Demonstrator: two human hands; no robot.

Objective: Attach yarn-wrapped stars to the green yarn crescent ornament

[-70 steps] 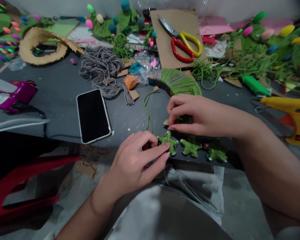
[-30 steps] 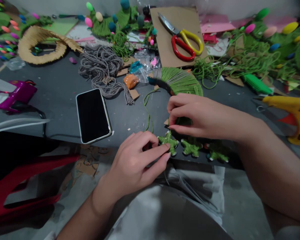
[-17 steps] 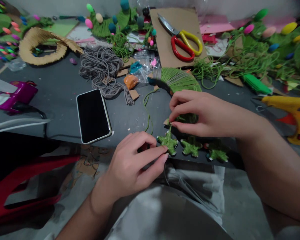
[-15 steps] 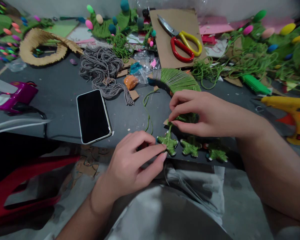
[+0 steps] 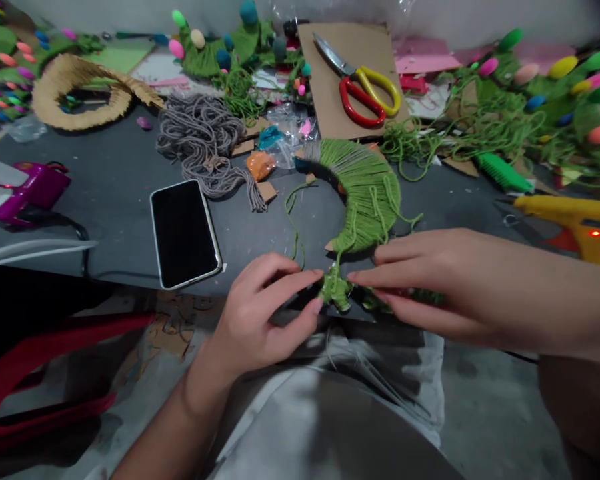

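Note:
Near the table's front edge lies a small green yarn-wrapped star (image 5: 338, 292), a strand of green yarn running up from it. My left hand (image 5: 270, 310) is at the star's left side, thumb and index finger apart. On its right side, my right hand (image 5: 425, 283) has its fingertips close to the star, fingers extended, partly covering other small green pieces. Just above sits a curved form wrapped in green and grey yarn (image 5: 367, 193), with loose green strands on its surface.
A black-screened phone (image 5: 186, 233) and grey yarn (image 5: 200, 137) lie left. Scissors (image 5: 360, 87) rest on cardboard (image 5: 325, 110) at the back. A yellow glue gun (image 5: 575, 212) is right, a purple device (image 5: 27, 193) far left. Green yarn (image 5: 495, 120) and decorated pieces line the back.
My right hand has moved down from the curved form to the star's right side, its fingers now straighter. The curved form is uncovered. My left hand has shifted slightly left, off the star.

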